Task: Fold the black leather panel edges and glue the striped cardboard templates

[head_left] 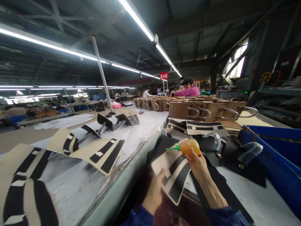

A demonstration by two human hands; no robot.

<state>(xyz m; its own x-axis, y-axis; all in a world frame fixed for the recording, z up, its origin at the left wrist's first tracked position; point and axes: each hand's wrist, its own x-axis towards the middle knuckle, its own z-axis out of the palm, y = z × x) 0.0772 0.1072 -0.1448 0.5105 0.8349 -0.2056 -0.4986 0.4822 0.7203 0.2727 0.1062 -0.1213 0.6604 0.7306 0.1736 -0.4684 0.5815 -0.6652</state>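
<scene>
The right hand is clenched around a small orange squeeze bottle with a green nozzle that points left, over the upper edge of a beige cut panel marked with black stripes and small white patches. The left hand grasps that panel by its lower left edge, thumb on top, holding it tilted at the near edge of the right worktop, just above the person's lap. The likeliest slip, as I judge it, is a squeeze too hard or a nozzle held off line: liquid would then land on the bare beige face or on the black leather pieces lying just beside the panel, and a stain there would be hard to hide. The panel is held by one edge only, so it could also sag or swing under the nozzle and smear what is laid down. The panel itself looks thin, flat and stiff enough to keep its shape, with clean cut corners and matte black bands running slantwise. More striped panels lie spread on the long worktop to the left, a row of brown bags with handles stands further back, a blue bin sits at the right, and a person in a pink top works well beyond.
</scene>
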